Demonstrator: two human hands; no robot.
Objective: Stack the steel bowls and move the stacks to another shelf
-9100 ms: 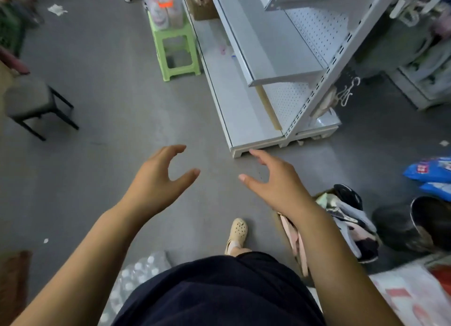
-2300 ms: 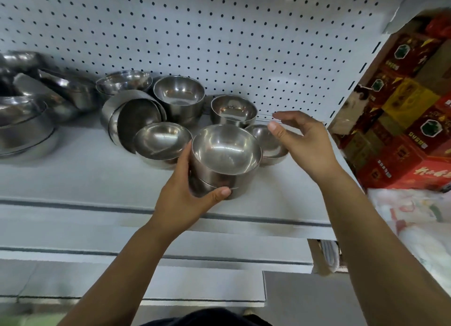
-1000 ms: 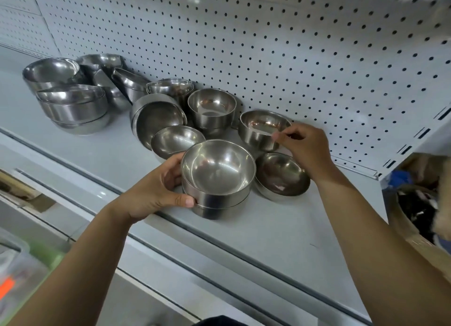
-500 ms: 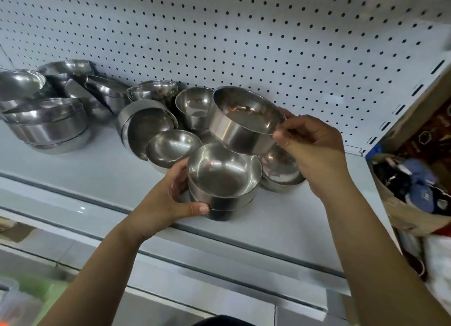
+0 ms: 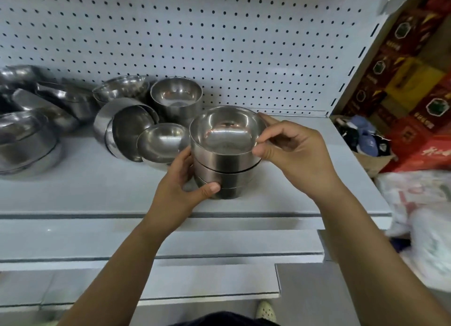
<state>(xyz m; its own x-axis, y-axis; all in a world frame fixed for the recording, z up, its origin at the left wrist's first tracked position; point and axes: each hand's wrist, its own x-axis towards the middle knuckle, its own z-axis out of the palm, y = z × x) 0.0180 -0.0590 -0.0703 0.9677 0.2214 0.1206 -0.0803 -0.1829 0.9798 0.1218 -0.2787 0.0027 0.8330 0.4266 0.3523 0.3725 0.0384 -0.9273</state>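
Fingers (image 5: 266, 150) of the right hand (image 5: 297, 155) pinch the right rim of the top steel bowl (image 5: 224, 135), which sits nested on the stack (image 5: 228, 177). The left hand (image 5: 180, 186) grips the stack's lower left side, thumb across its front. The stack stands on the white shelf (image 5: 97, 191). Just left of the left fingers leans a small bowl (image 5: 162, 140), then two nested bowls on their side (image 5: 127, 130). An upright bowl (image 5: 176, 96) stands behind, by the pegboard (image 5: 219, 45). Red cartons (image 5: 402, 69) are well right of the right fingers.

Shop, white pegboard shelving (image 5: 219, 45), steel bowls (image 5: 175, 99), stacked cartons (image 5: 410, 81)
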